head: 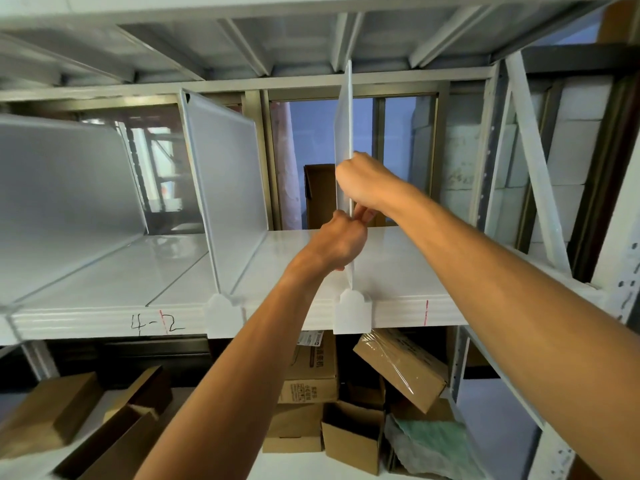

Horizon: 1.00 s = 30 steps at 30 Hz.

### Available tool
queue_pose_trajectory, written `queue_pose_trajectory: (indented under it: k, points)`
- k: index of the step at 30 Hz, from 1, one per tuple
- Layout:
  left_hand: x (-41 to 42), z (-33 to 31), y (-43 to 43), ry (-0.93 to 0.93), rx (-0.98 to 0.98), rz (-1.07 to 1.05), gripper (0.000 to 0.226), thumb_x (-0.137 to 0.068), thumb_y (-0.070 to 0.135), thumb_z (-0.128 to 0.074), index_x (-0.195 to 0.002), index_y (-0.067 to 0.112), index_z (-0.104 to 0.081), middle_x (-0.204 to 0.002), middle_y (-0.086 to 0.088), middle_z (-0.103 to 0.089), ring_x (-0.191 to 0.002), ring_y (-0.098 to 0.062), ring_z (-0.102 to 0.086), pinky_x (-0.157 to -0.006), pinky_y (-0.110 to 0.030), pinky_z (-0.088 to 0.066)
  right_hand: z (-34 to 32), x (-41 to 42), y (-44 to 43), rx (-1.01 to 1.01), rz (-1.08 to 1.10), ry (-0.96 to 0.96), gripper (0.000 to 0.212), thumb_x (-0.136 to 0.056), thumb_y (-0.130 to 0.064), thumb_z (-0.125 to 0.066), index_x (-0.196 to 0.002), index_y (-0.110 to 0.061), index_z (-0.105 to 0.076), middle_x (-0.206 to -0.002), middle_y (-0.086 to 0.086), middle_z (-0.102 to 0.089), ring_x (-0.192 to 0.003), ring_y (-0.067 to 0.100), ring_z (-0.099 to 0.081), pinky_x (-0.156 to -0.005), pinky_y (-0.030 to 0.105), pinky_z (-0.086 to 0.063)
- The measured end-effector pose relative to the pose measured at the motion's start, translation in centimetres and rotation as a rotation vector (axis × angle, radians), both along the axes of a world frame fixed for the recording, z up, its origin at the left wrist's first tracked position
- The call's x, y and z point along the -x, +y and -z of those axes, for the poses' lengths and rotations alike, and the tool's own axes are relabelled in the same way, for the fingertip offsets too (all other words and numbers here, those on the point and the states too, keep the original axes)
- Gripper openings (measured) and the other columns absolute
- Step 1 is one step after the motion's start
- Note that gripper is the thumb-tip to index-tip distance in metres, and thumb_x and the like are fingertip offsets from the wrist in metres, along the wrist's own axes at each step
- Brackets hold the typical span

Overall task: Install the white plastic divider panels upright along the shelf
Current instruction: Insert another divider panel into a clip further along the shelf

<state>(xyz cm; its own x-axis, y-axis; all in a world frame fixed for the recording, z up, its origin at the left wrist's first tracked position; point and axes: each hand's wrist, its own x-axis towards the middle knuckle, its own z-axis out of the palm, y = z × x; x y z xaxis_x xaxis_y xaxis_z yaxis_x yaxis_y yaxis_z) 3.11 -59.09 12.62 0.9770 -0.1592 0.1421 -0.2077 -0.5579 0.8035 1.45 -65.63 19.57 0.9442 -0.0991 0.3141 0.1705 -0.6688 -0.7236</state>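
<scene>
Head view: both arms stretched forward and up. Right hand closed around upright white divider panel standing edge-on upon the shelf. Left hand lower, fingers pinching its near edge.

Three translucent white plastic divider panels stand on the glossy white metal shelf. The left panel and middle panel run front to back, both upright. The middle panel's clip hooks over the shelf's front edge. The right panel stands edge-on, seemingly vertical, its clip also at the front edge.
</scene>
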Motion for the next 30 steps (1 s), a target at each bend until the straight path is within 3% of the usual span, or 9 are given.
queue_pose_trajectory:
  k: [4,8,10,13,16,20,23,25,30]
  points:
    - [-0.3,0.5,0.1,-0.030,-0.011,0.030,0.047,-0.100,0.024,-0.035,-0.144,0.005,-0.035,-0.135,-0.020,-0.051,-0.119,-0.038,-0.056,-0.098,-0.053,-0.050,0.0,0.2,0.1,-0.026,-0.002,0.006,0.013,-0.097,-0.015,-0.032,-0.105,-0.009,-0.040,-0.078,0.017,-0.057,-0.081,0.032,-0.065,-0.082,0.040,-0.057]
    - [-0.6,0.5,0.1,-0.018,0.018,0.086,0.039,-0.099,0.013,-0.038,-0.138,0.007,-0.035,-0.104,-0.007,-0.053,-0.090,-0.024,-0.058,-0.084,-0.049,-0.057,-0.1,0.4,-0.1,-0.021,-0.007,0.025,0.033,-0.096,-0.011,-0.033,-0.123,-0.001,-0.049,-0.078,0.022,-0.060,-0.088,0.033,-0.067,-0.093,0.046,-0.054]
    - [-0.8,0.6,0.1,-0.026,0.016,0.089,0.040,-0.100,0.014,-0.037,-0.140,0.009,-0.033,-0.108,-0.009,-0.053,-0.085,-0.023,-0.056,-0.080,-0.048,-0.058,0.0,0.5,-0.2,-0.017,0.004,0.022,0.035,-0.097,-0.011,-0.032,-0.125,0.001,-0.050,-0.081,0.023,-0.060,-0.090,0.032,-0.066,-0.093,0.046,-0.054]
    - [-0.8,0.8,-0.2,-0.061,-0.048,0.104,0.031,-0.099,0.015,-0.037,-0.129,0.009,-0.038,-0.106,-0.010,-0.053,-0.088,-0.028,-0.058,-0.082,-0.051,-0.057,0.1,0.5,-0.5,-0.020,0.025,-0.003,0.019,-0.097,-0.010,-0.032,-0.095,-0.004,-0.050,-0.071,0.017,-0.053,-0.091,0.033,-0.065,-0.084,0.040,-0.055]
    - [-0.9,0.9,-0.2,-0.087,-0.062,0.088,0.030,-0.097,0.017,-0.036,-0.126,0.009,-0.040,-0.117,-0.018,-0.057,-0.100,-0.036,-0.061,-0.088,-0.052,-0.055,0.3,0.2,-0.8,0.000,0.045,-0.020,0.021,-0.096,-0.010,-0.033,-0.077,-0.010,-0.043,-0.070,0.016,-0.052,-0.086,0.031,-0.065,-0.070,0.032,-0.049]
    - [-1.1,1.0,-0.1,-0.109,-0.101,0.087,0.022,-0.099,0.013,-0.033,-0.118,0.006,-0.042,-0.115,-0.020,-0.056,-0.085,-0.029,-0.059,-0.083,-0.049,-0.055,0.3,0.2,-0.6,0.023,0.030,-0.034,0.017,-0.096,-0.010,-0.032,-0.084,-0.002,-0.041,-0.075,0.017,-0.055,-0.067,0.027,-0.059,-0.074,0.032,-0.053]
    - [-1.4,1.3,-0.1,-0.109,-0.064,0.051,0.044,-0.101,0.018,-0.030,-0.143,0.006,-0.035,-0.130,-0.021,-0.053,-0.111,-0.040,-0.059,-0.094,-0.055,-0.052,0.4,0.0,-0.2,0.008,0.012,-0.048,0.010,-0.095,-0.010,-0.032,-0.102,-0.011,-0.039,-0.072,0.014,-0.053,-0.067,0.027,-0.058,-0.080,0.035,-0.054]
    - [-1.3,1.4,0.0,-0.110,-0.045,0.044,0.046,-0.101,0.019,-0.030,-0.145,0.007,-0.033,-0.133,-0.022,-0.053,-0.115,-0.042,-0.057,-0.094,-0.055,-0.051,0.6,-0.2,-0.2,0.037,0.018,-0.067,0.009,-0.096,-0.009,-0.033,-0.101,-0.008,-0.040,-0.071,0.012,-0.051,-0.066,0.026,-0.057,-0.072,0.032,-0.051]
    - [-1.7,1.2,0.2,0.017,0.024,0.057,0.011,-0.097,0.005,-0.039,-0.104,-0.003,-0.042,-0.106,-0.018,-0.051,-0.095,-0.036,-0.058,-0.078,-0.045,-0.055,0.8,-1.9,0.2,0.091,0.039,-0.134,0.015,-0.096,-0.009,-0.036,-0.086,-0.009,-0.047,-0.070,0.005,-0.041,-0.061,0.019,-0.043,-0.052,0.028,-0.031]
